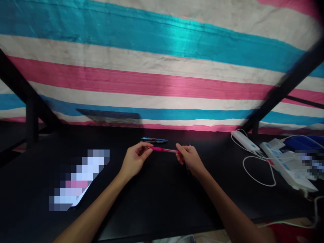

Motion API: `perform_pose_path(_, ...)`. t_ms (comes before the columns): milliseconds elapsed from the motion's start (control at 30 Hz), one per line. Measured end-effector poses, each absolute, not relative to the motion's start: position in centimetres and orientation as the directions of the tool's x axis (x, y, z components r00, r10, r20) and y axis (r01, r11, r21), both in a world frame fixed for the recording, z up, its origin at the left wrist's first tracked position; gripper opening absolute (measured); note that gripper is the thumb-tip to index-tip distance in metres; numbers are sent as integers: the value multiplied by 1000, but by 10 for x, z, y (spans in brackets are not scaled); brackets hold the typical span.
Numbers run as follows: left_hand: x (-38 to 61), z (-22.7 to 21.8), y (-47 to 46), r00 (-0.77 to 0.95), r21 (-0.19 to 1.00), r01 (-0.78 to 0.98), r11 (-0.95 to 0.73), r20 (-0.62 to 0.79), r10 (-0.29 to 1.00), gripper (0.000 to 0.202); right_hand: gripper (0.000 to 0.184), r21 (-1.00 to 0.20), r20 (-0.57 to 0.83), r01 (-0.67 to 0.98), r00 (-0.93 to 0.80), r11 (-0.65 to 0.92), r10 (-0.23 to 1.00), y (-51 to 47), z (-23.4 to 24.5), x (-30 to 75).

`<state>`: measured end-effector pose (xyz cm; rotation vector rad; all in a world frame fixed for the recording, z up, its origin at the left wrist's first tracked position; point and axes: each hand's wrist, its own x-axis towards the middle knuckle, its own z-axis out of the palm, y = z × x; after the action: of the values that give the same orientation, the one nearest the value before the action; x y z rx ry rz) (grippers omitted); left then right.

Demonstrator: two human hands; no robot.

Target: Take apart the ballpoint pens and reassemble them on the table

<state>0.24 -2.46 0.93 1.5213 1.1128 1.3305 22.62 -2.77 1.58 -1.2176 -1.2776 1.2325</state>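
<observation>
A pink pen (164, 150) with a clear section stretches level between my two hands, just above the black table. My left hand (134, 158) pinches its left end between thumb and fingers. At the other end, my right hand (189, 156) is closed around the pen, its thumb on top. Behind the pen lies a blue pen (154, 139) on the table, with a darker pen close against it. Part of another dark, thin item shows around my right hand, mostly hidden by it.
The black table (157, 195) carries a blurred-out lit device (81, 195) at left. On the right are a white power strip (288, 165), a white adapter (245, 140) and looping cables. A striped sheet (162, 81) hangs behind, with dark slanted frame bars on both sides.
</observation>
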Motion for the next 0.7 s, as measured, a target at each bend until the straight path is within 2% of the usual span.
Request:
perform_pose_path(67, 2, 10, -24, 40, 954, 101, -282, 280, 959, 16, 46, -999, -6, 47, -43, -4, 999, -29, 17, 225)
perform_pose_path(133, 1, 10, -23, 25, 953, 101, -285, 283, 959, 16, 30, -998, 53, -20, -54, 52, 997, -30, 19, 226)
perform_pose_path(200, 1, 9, -23, 19, 954, 90, -285, 284, 959, 16, 36, -988, 138, -78, -87, 132, 987, -31, 23, 228)
perform_pose_path(233, 1, 9, -22, 18, 955, 81, -284, 283, 959, 17, 38, -985, 165, -74, -103, 158, 981, -31, 24, 229)
perform_pose_path(300, 1, 8, -22, 22, 957, 78, -280, 279, 960, 18, 23, -986, 166, -4, -125, 167, 978, -31, 25, 230)
perform_pose_path(400, 1, 8, -23, 34, 956, 106, -273, 271, 962, 18, 41, -992, 75, 96, -115, 86, 991, -30, 23, 230)
perform_pose_path(467, 1, 8, -23, 33, 955, 113, -273, 271, 962, 18, 37, -995, 63, 73, -100, 71, 993, -29, 21, 230)
perform_pose_path(500, 1, 8, -23, 28, 955, 108, -276, 275, 961, 18, 32, -994, 91, 52, -92, 96, 992, -28, 20, 231)
perform_pose_path(533, 1, 8, -22, 25, 955, 104, -279, 278, 960, 18, 34, -990, 133, 41, -93, 137, 987, -28, 20, 233)
perform_pose_path(600, 1, 8, -22, 23, 954, 104, -280, 279, 960, 19, 48, -973, 218, 50, -111, 224, 970, -27, 20, 235)
perform_pose_path(633, 1, 8, -22, 22, 954, 107, -279, 279, 960, 19, 46, -966, 242, 61, -126, 251, 962, -27, 20, 236)
perform_pose_path(700, 1, 8, -22, 23, 954, 113, -276, 275, 961, 19, 25, -964, 239, 79, -152, 253, 959, -27, 21, 236)
